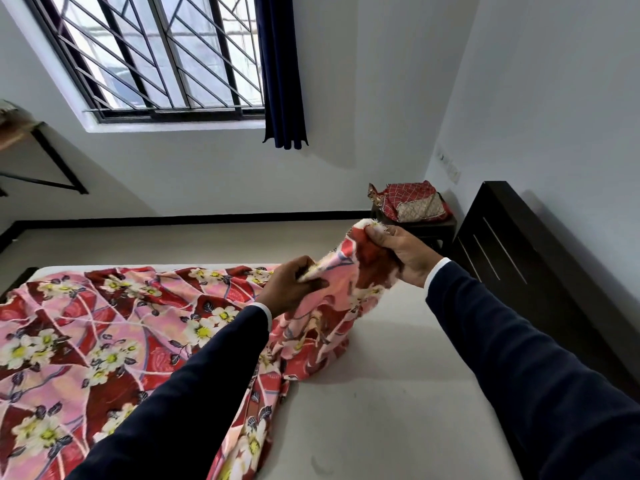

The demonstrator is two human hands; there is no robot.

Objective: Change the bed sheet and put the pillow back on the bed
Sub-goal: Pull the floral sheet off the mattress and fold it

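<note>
While most of the red-and-pink floral cotton bed sheet (104, 334) is spread rumpled over the left half of the bare off-white mattress (398, 403), its right edge is lifted off the surface. At far left a wooden wall shelf on black brackets (31, 147) is seen, then a barred black-framed window (156, 57) with a dark navy curtain (282, 71) hung at its right side. Near centre, a fold of the sheet's edge is pinched by the left hand (294, 284), fingers curled tight on the cloth. Just to the right, the sheet's corner is gripped in the right hand (403, 252), raised slightly higher, with the fabric bunched between the two hands and draped down to the mattress. Both arms are covered by dark navy sleeves with white cuffs. Beyond the right hand, folded red patterned cloth (412, 202) is stacked on a small dark stool (419, 228) by the far wall. At right, a dark wooden headboard (512, 258) stands against the wall.
</note>
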